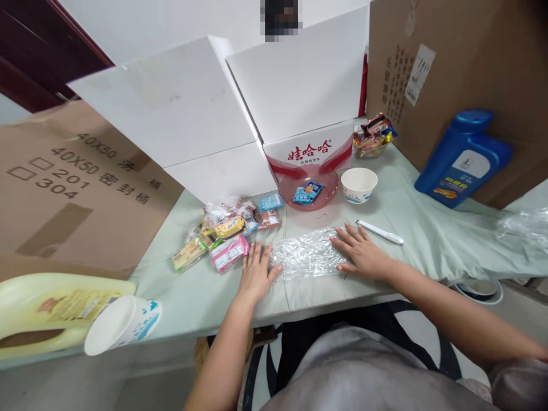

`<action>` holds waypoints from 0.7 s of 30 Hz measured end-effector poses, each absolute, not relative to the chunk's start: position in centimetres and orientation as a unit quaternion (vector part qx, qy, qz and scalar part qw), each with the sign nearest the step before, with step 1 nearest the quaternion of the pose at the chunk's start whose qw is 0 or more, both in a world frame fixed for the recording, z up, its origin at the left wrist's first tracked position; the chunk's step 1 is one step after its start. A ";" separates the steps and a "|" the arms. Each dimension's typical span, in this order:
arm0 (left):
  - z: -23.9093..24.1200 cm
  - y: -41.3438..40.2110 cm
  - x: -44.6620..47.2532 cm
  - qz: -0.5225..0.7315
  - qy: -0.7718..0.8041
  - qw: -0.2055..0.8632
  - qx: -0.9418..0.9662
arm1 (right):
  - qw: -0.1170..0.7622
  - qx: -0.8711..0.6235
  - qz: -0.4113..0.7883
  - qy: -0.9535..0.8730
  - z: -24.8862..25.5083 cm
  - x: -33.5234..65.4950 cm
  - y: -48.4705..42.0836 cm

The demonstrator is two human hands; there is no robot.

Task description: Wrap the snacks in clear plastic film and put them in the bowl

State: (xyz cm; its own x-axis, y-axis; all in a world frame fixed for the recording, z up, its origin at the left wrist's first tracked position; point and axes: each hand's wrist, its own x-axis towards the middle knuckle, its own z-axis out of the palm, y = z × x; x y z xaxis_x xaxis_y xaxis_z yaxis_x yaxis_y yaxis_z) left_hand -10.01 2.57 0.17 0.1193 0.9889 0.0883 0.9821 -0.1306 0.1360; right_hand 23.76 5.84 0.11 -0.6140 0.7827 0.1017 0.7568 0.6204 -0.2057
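A crinkled clear plastic wrapper (306,255) lies flat on the cloth-covered table between my hands. My left hand (256,273) rests palm down at its left end, fingers spread. At the other end my right hand (362,253) is also flat, its fingertips on the plastic. Just beyond the right fingers lies a white utility knife (379,232). Beside my left fingertips is a pink-and-white snack packet (230,253), part of a pile of wrapped snacks (231,225). Behind the wrapper, a pink translucent bowl (286,196) holds small blue packets (309,193).
A paper bowl (358,185) stands right of the pink one; another paper bowl (124,323) tilts at the left edge by a yellow jug (64,311). A blue bottle (466,160), a snack-filled bowl (373,149) and cardboard boxes (64,211) border the table.
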 end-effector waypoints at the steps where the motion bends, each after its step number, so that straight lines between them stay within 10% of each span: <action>1: 0.4 1.8 -10.3 0.104 0.637 0.008 0.764 | 0.105 -0.417 0.075 -0.900 0.5 24.3 5.3; 21: 1.3 -3.7 -9.9 0.188 0.471 0.094 0.856 | 0.316 -0.434 0.155 -0.829 0.2 28.6 -2.2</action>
State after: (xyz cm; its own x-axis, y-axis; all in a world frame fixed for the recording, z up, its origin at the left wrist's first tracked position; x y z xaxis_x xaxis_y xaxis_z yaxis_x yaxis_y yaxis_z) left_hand -9.87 -3.72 1.26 0.4845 0.8431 0.2335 0.7720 -0.5376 0.3392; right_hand 28.63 -2.22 0.15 -0.4232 0.8181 0.3893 0.6227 0.5748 -0.5309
